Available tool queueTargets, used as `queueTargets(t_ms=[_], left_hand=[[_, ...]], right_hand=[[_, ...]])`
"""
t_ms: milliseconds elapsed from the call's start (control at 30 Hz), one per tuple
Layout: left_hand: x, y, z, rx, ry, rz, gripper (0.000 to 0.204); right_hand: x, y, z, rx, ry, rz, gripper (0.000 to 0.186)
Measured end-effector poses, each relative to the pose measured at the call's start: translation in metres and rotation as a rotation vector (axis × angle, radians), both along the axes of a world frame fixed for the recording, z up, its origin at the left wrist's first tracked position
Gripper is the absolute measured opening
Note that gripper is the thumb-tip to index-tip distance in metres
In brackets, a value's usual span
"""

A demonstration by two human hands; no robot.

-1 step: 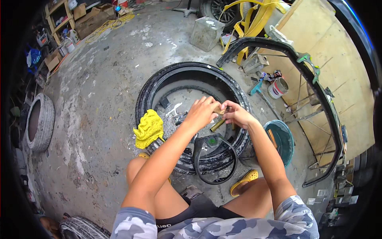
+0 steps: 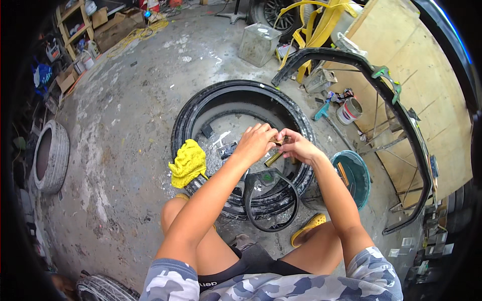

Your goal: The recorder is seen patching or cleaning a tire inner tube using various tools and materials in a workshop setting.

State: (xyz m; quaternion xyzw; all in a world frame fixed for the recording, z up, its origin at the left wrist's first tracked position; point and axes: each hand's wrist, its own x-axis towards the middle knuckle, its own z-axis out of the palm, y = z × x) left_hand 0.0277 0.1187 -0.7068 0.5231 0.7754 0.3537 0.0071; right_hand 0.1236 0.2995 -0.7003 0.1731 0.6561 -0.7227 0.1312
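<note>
Over the hollow of a large black tyre (image 2: 191,105) lying flat on the floor, both my hands meet at a small tan piece (image 2: 276,141). My left hand (image 2: 256,143) grips it with the fingers bent. My right hand (image 2: 296,145) pinches its other end between thumb and fingertips. Much of the piece is hidden by fingers, so its kind is unclear. Just below the hands is a brass-coloured tube (image 2: 273,159). A black steering wheel (image 2: 275,230) leans on the tyre's near side. A crumpled yellow cloth (image 2: 188,163) drapes over the tyre's left edge.
To the right stand a teal bucket (image 2: 362,175) and a paint can (image 2: 347,114), near a teal-headed tool (image 2: 322,111). A black curved frame (image 2: 419,165) leans beyond them. A square clear container (image 2: 258,44) is farther off; another tyre (image 2: 61,155) lies left.
The tan piece has tilted between my fingers, and less of its face shows. Both hands stay in nearly the same place.
</note>
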Motion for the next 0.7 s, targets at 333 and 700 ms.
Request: queueTargets(t_ms=[333,700], left_hand=[[-0.004,0.006,-0.006,0.205,-0.468,0.041,0.014],[0.016,0.024,0.008,0.314,-1.131,-0.068,0.015]], right_hand=[[0.061,-0.025,0.019,0.004,0.119,-0.179,0.062],[0.079,-0.029,0.037,0.857,0.533,-0.459,0.017]])
